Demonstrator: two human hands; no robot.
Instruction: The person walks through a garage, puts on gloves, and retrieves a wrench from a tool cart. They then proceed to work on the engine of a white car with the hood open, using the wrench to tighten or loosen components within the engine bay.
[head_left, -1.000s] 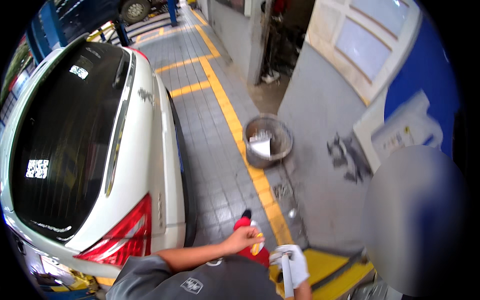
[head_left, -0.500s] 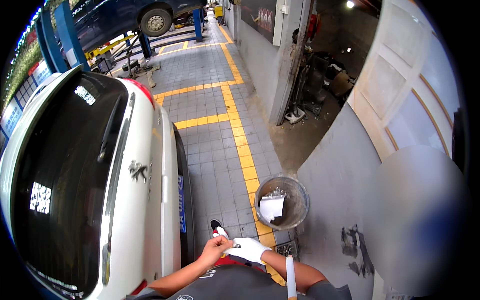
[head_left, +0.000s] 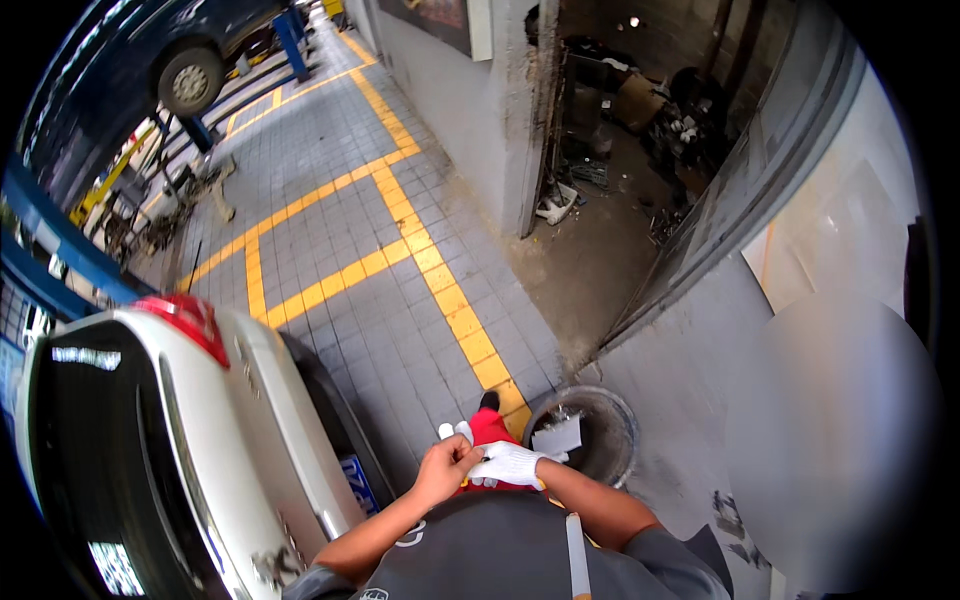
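My left hand (head_left: pixel 446 470) is bare, its thumb and fingers pinched together at my right hand's fingertips. My right hand (head_left: pixel 508 464) wears a white knitted work glove, and its fingers are bent in against the left ones. White finger-like ends of a loose glove (head_left: pixel 455 431) stick out just beyond my left fingers. A small dark spot shows between the two hands; what it is, I cannot make out. Both hands are close together in front of my dark grey shirt, above my red trousers (head_left: pixel 489 426).
A white car (head_left: pixel 235 400) stands close on my left. Ahead on the right is a round bin (head_left: pixel 628 440) with white scrap in it, beside a grey wall. A cluttered doorway (head_left: pixel 590 260) opens beyond. Yellow lines (head_left: pixel 440 285) cross the tiles. A dark car is raised on a blue lift (head_left: pixel 290 45).
My view has turned to the right and I have moved forward past the car's rear. The hands stay together; the white glove ends now show more clearly beyond the left one.
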